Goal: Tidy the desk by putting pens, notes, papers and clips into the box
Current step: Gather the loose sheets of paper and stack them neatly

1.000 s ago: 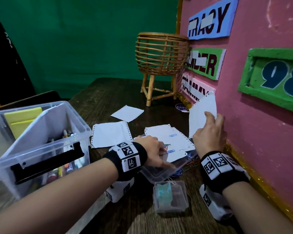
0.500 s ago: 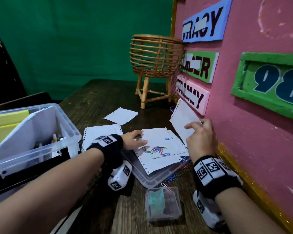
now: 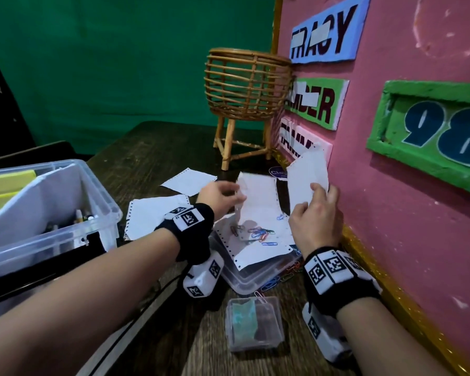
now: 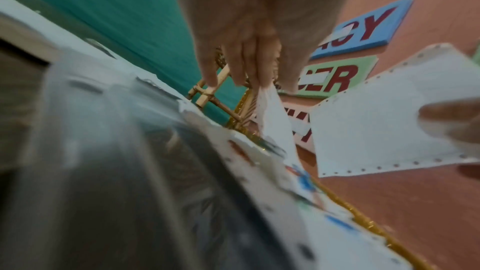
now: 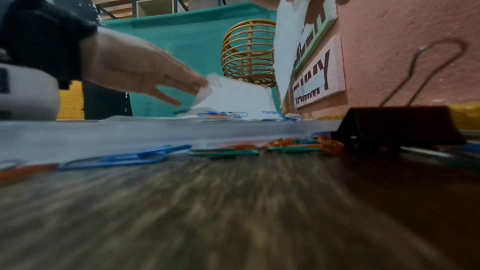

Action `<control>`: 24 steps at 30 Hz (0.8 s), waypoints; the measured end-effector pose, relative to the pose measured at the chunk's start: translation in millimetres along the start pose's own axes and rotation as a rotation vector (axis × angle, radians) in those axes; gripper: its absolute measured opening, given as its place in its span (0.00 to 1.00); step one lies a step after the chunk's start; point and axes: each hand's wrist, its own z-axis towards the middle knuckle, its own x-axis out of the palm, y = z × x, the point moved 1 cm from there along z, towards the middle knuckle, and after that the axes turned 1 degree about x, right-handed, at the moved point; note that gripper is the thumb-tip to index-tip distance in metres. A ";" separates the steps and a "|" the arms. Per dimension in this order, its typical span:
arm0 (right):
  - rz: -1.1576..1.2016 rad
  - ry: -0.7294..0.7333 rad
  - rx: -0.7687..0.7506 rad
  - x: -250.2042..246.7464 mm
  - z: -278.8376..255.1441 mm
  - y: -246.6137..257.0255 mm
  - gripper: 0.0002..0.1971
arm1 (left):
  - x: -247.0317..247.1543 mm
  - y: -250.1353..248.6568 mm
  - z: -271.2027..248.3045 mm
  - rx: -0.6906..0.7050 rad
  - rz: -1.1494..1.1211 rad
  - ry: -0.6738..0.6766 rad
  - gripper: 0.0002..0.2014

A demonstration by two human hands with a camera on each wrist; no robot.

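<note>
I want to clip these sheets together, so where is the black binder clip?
In the right wrist view the black binder clip sits on the desk at the right, close to the pink wall, just right of loose coloured paper clips.

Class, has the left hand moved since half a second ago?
Yes. The left hand has risen from the sheet with the paper clips, lifting a paper's edge towards the wicker basket.

Both my forearms reach forward, wrists banded. My left hand (image 3: pixel 221 195) is raised, fingers (image 4: pixel 244 65) pinching a sheet's edge. My right hand (image 3: pixel 316 215) is upright by the wall, thumb and fingers gripping another sheet.
</note>
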 end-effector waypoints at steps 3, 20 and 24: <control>0.024 -0.052 0.006 0.8 0.8 0.4 0.22 | -12.4 -18.8 -7.2 0.101 -0.240 -0.267 0.12; 0.306 0.048 -0.138 -17.4 -16.3 14.1 0.19 | -21.2 -51.7 -38.3 0.336 -0.179 -0.182 0.11; 0.347 0.040 -0.146 -17.4 -19.3 14.9 0.16 | -30.5 -13.6 -30.2 0.168 0.571 -0.124 0.17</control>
